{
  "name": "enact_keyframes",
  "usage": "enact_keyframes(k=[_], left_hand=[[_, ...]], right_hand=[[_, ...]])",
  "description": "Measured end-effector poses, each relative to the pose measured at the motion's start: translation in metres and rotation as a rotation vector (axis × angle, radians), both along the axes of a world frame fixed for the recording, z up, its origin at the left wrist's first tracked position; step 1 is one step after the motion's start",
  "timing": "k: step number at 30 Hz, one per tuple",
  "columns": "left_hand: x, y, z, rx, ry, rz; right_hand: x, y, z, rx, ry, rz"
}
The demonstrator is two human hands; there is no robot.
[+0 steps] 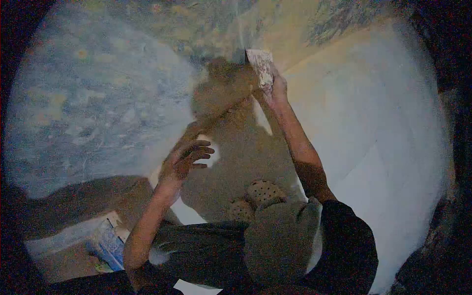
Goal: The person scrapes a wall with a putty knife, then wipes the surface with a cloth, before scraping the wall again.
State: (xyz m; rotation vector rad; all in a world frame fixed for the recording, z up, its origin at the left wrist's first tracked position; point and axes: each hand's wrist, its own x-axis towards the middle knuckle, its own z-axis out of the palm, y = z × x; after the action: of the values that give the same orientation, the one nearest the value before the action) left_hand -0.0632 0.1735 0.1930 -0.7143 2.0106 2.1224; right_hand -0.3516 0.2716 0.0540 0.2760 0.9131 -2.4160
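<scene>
My right hand (pixel 276 87) is raised to the corner where two walls meet and grips a flat scraper blade (pixel 260 66) smeared with pale filler; the blade lies against the wall. Lower down, my left hand (pixel 184 158) hovers at the left wall (pixel 98 98) with fingers spread and nothing visible in it. That wall is mottled blue-grey with yellowish patches. The right wall (pixel 373 123) is smooth and white. My shadow falls across the corner between both hands.
My feet in perforated clogs (pixel 260 193) stand on the floor close to the corner, with my bent knee (pixel 280 238) in grey trousers in front of them. A blue packet (pixel 110 244) lies on the floor at the lower left. The light is dim.
</scene>
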Motion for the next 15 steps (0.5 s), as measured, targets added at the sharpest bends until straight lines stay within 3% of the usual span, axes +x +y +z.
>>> enact_keyframes(k=[3,7,9,12,13,15], left_hand=[[0.002,0.0,-0.001,0.007,0.025,-0.017],[-0.005,0.008,0.008,-0.039,-0.003,-0.051],[-0.004,0.005,0.007,-0.016,-0.035,-0.039],[-0.007,0.002,-0.004,0.005,-0.072,-0.02],[-0.008,0.004,-0.006,0.004,-0.078,-0.019],[-0.008,0.008,-0.009,0.009,-0.074,-0.046]], right_hand=[[0.002,0.01,0.013,-0.044,-0.032,0.051],[-0.008,0.009,-0.013,-0.018,0.021,0.065],[-0.01,0.006,-0.013,-0.168,-0.091,0.068],[-0.027,-0.003,-0.054,-0.361,-0.035,0.16],[-0.027,-0.006,-0.056,-0.361,-0.031,0.16],[-0.023,-0.011,-0.054,-0.044,0.353,-0.005]])
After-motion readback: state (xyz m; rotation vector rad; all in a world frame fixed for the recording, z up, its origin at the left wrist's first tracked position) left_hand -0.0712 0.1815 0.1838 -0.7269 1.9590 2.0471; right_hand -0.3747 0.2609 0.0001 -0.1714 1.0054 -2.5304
